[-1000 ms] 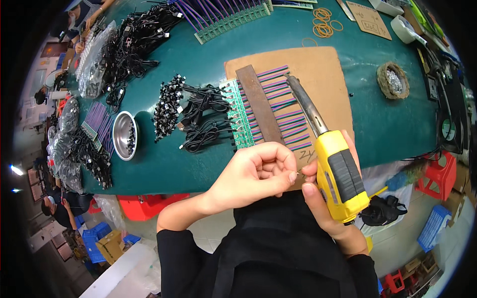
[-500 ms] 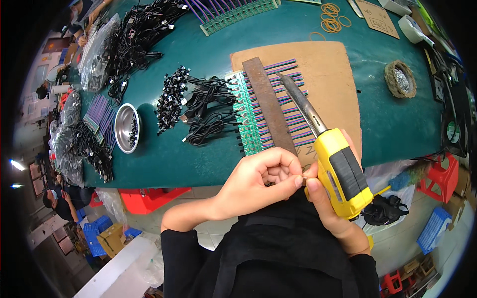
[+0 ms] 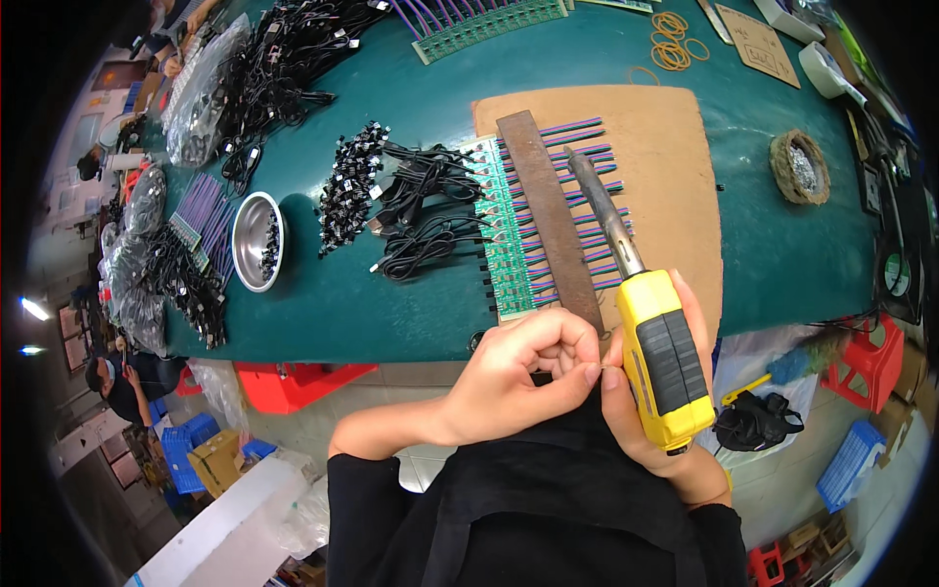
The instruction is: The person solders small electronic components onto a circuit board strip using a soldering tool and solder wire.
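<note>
My right hand is wrapped round a yellow and black soldering gun, its dark tip pointing up and away over the steel bar. Close against its thumb, my left hand has thumb and forefinger pinched together. Whatever sits in that pinch is too small to make out. Beyond my hands a green circuit board panel lies along the left edge of a brown board. A rusty steel bar rests across rows of purple and black wires. Black cables run leftward from the panel.
Left of the cables are a heap of small black connectors and a metal bowl with black parts. A coiled holder with silvery filling stands right. Rubber bands lie far back. Red stools are by the near edge.
The view has shifted a little, so the table things appear farther right. My fingers remain pinched close together, and the soldering gun is tilted slightly differently in my right hand.
</note>
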Motion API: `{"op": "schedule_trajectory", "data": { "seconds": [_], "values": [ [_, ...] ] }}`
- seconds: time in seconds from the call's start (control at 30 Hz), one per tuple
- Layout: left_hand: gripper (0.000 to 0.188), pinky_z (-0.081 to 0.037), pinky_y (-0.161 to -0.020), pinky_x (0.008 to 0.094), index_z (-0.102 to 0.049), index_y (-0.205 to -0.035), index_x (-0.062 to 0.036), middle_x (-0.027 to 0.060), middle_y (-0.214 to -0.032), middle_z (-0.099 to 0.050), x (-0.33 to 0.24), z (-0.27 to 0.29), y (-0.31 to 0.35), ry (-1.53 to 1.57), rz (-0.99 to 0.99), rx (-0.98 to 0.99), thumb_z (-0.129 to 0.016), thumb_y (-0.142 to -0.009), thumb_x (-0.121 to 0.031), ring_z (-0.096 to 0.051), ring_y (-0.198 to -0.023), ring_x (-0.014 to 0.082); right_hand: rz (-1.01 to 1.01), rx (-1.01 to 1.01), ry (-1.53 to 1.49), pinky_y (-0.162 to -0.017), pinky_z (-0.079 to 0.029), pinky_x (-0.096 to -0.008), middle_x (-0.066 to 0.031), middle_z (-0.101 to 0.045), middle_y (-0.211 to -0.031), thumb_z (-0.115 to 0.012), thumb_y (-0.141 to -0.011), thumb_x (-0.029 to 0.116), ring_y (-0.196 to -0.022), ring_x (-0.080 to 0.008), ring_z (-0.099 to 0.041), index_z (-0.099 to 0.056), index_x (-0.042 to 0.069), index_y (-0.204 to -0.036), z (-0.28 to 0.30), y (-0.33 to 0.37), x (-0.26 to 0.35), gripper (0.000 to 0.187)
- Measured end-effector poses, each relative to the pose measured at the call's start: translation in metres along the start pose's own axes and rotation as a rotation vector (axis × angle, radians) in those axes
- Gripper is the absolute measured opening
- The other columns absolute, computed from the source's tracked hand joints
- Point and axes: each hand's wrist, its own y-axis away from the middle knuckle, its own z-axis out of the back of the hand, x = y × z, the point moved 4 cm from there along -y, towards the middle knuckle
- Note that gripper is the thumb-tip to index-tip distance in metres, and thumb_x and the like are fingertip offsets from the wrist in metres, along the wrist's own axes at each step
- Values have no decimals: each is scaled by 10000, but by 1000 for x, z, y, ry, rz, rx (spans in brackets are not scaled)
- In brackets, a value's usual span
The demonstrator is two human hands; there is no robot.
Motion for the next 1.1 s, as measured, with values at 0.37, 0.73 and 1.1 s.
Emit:
{"op": "schedule_trajectory", "data": {
  "seconds": [0.37,0.73,1.1],
  "values": [
    [80,-357,-562,192,-544,-818,-14,21,-834,-479,-59,63,12,-769,-97,-397,-609,-771,-10,-388,-624,63,-432,3,-620,-593,-520,-245,-90,-534,-876,-583,-794,67,-750,-137,-543,-139,36,-1413,21,17,-9,762],
    [72,-388,-561,195,-586,-803,-27,29,-962,-418,-15,85,-27,-906,-208,-437,-638,-756,-42,-415,-630,51,-570,140,-670,-589,-503,-243,-80,-540,-808,-579,-798,40,-696,-133,-549,-186,31,-1410,12,27,-16,727],
    [79,-396,-570,198,-589,-788,-16,33,-954,-413,-11,84,-25,-933,-207,-432,-642,-731,-27,-413,-632,54,-616,179,-619,-553,-491,-232,-99,-536,-836,-553,-805,-5,-692,-126,-551,-214,24,-1404,7,31,-18,689]
  ]
}}
